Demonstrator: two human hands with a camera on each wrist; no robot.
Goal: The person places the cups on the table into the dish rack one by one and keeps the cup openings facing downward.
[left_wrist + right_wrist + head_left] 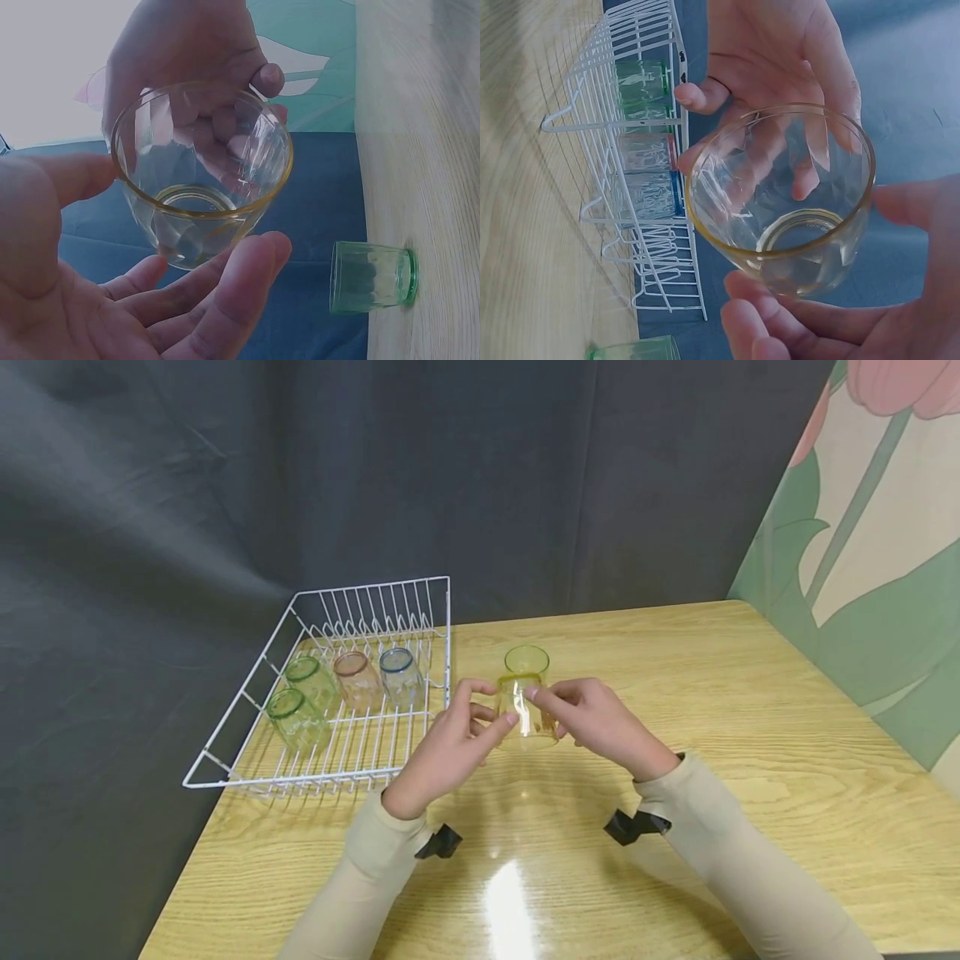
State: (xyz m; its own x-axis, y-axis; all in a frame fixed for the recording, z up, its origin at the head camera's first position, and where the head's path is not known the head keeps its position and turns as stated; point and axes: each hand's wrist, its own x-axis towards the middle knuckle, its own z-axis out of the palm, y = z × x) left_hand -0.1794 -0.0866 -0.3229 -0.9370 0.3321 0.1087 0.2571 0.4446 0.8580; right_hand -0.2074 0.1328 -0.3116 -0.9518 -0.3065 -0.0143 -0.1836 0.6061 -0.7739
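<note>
A clear glass with a yellow rim is held up above the wooden table between both hands. My left hand grips its left side, thumb touching the rim and fingers curving along the wall in the left wrist view. On the opposite side, my right hand holds the same glass between thumb and fingers. Its mouth faces both wrist cameras, and it looks bare inside. Just behind it, a green glass stands on the table, partly hidden in the head view but fully seen as a green tumbler from the left wrist.
To the left stands a white wire dish rack. Inside it are two green glasses, a pinkish-brown glass and a blue-tinted glass. A dark curtain hangs behind the table; a flower-patterned cloth covers the right side.
</note>
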